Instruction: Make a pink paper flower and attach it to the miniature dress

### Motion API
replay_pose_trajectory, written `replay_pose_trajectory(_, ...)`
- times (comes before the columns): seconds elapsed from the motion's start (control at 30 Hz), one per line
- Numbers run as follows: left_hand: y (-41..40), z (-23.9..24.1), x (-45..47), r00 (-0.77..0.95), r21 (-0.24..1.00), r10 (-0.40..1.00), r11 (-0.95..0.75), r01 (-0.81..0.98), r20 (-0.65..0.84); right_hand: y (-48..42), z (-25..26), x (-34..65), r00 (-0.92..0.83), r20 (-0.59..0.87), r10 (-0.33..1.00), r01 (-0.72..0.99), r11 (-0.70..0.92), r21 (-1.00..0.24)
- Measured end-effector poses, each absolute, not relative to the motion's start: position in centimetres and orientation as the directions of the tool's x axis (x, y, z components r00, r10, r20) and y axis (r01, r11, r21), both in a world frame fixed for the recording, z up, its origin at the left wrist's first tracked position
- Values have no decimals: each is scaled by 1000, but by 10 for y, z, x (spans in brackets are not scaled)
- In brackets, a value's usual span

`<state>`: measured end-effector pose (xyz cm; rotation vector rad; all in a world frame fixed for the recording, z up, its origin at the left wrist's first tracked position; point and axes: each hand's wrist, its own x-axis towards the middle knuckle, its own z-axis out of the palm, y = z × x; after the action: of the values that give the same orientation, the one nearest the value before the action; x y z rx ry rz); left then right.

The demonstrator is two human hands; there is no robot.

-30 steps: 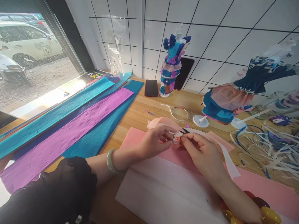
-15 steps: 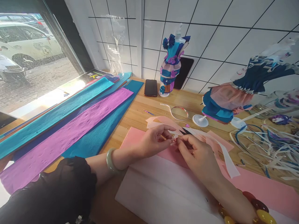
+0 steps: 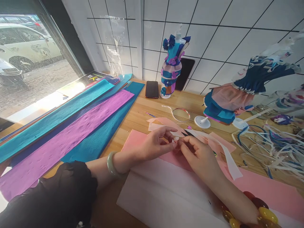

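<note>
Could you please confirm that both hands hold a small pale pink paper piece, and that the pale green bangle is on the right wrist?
Not quite: the head view shows the pale green bangle on the left wrist, not the right. Otherwise yes: the left hand and right hand both hold the small pale pink paper piece.

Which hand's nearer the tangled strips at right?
Right. The right hand is left of the tangled strips, with bare tabletop and loose paper between; the left hand is farther left, beyond the right hand.
</note>
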<state>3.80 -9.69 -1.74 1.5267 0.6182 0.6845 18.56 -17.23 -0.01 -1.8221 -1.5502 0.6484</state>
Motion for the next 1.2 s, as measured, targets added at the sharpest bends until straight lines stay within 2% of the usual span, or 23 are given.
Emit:
replay_pose_trajectory(0.13,-94,-23,40,675,999,736,-45,-31,54,-172,3,186,162,-12,987,560,-102,-822)
replay_pose_trajectory(0.27,-89,-26,39,675,982,737,116,-146,13,-169,7,187,134,-106,985,386,-150,-910)
replay_pose_trajectory(0.33,-86,-24,38,673,961,740,192,-202,-6,-167,7,187,97,-132,986,353,-158,-922)
replay_pose_trajectory(0.5,-85,-19,37,680,937,731,268,-226,-45,-167,5,188,77,-169,983,372,-186,-909)
replay_pose_trajectory(0.83,-84,-22,37,700,941,713,262,-213,-40,-167,9,187,85,-144,986,401,-166,-901)
replay_pose_trajectory(1.2,-83,-24,38,718,967,694,212,-144,-45,-169,10,190,143,-41,989,538,-112,-835)
